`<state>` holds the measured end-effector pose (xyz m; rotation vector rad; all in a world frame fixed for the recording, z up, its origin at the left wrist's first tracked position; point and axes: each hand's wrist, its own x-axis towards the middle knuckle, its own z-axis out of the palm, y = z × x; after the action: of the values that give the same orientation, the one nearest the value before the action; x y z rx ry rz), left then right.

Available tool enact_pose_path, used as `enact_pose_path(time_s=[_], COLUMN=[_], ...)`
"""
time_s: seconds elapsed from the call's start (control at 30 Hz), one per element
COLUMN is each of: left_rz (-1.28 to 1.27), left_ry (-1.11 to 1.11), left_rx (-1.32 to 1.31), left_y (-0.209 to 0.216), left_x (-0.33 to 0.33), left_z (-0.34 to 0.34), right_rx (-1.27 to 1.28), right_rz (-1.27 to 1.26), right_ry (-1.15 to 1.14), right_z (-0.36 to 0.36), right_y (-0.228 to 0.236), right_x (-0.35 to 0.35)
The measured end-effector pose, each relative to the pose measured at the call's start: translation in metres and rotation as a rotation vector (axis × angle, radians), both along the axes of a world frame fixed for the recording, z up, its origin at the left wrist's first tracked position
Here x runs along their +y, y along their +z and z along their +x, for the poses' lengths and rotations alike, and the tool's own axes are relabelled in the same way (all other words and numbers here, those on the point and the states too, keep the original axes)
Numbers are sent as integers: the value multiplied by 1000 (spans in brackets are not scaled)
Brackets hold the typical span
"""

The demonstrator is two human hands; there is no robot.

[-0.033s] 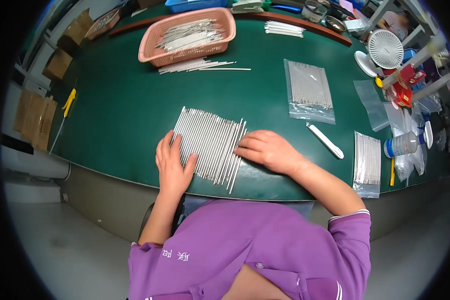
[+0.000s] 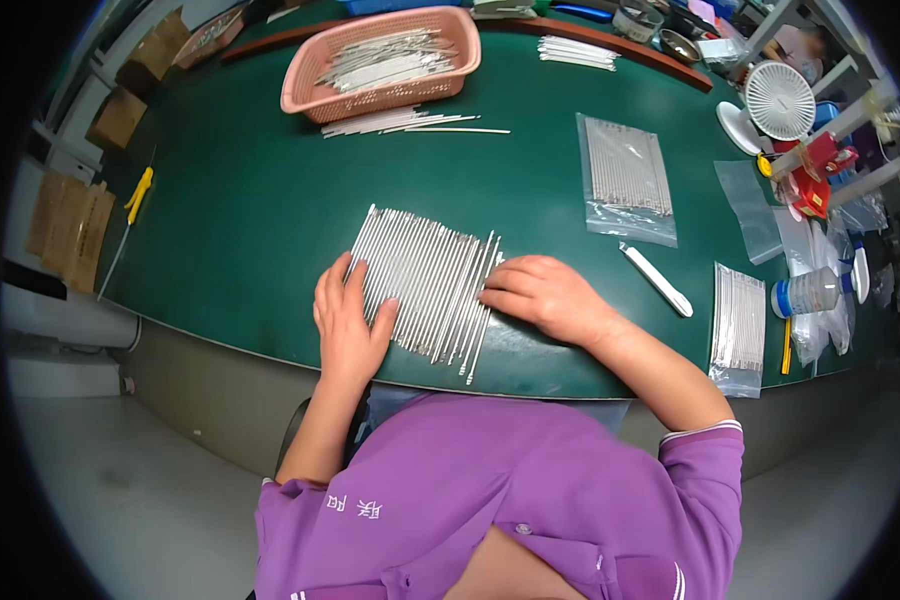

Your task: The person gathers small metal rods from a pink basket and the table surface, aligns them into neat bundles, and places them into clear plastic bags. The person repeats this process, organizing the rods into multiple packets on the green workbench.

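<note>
A side-by-side row of thin silvery rods [image 2: 420, 285] lies on the green tabletop in front of me. At its right end a few rods sit slightly apart and uneven, some reaching nearer the table edge. My left hand [image 2: 350, 315] rests along the row's left side, thumb spread over the rods and fingers apart. From the right, my right hand [image 2: 545, 295] touches the last rods with its fingertips; the fingers are loosely bent and close together, and the thumb is hidden beneath them.
A pink basket [image 2: 295, 95] of rods stands at the back, with loose rods [image 2: 400, 122] before it. To the right lie bagged rods [image 2: 630, 170], a white-handled cutter [image 2: 657, 282], another bagged bundle [image 2: 738, 320], a spray bottle [image 2: 808, 292] and a white fan [image 2: 780, 100]. A yellow-handled tool [image 2: 138, 195] lies left.
The whole view has shifted slightly. My hands and the rods keep nearly the same places relative to each other.
</note>
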<state>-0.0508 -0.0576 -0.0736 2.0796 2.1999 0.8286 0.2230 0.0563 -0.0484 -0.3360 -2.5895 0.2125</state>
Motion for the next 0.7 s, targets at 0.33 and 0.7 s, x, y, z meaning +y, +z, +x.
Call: enact_pose_path(time_s=[0.33, 0.7], left_rz=[62, 72], left_ry=[-13, -3], left_rx=[-22, -37], left_y=[1, 2], left_x=[4, 5], left_z=[-2, -2], right_rx=[-202, -121], right_rz=[-216, -137], right_ry=[12, 64], right_z=[-13, -17], right_y=[22, 14], right_x=[7, 2])
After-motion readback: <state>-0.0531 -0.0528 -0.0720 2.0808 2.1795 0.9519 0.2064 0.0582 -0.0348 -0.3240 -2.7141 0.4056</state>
